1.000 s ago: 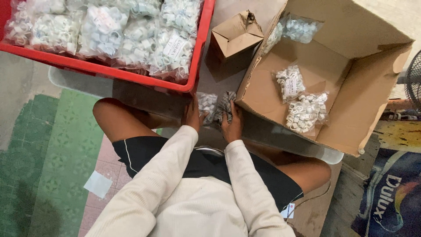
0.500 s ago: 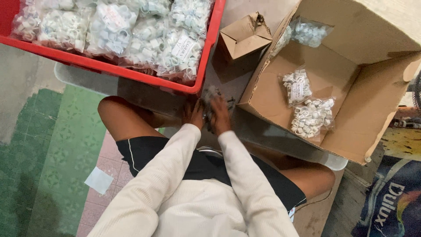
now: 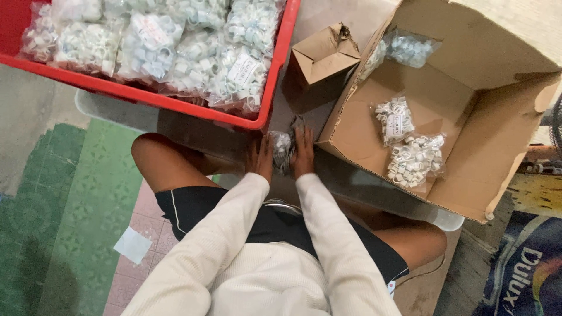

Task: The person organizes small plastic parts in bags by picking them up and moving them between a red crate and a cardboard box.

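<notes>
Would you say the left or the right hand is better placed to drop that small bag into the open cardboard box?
Probably the right hand: it clasps the small bag on the side next to the cardboard box, while the left hand sits by the red crate.

A small clear plastic bag (image 3: 283, 149) full of little white rings sits squeezed between the left hand (image 3: 260, 157) and the right hand (image 3: 303, 153). It stands up on end (a bit crumpled), low down in front of the knees.
</notes>
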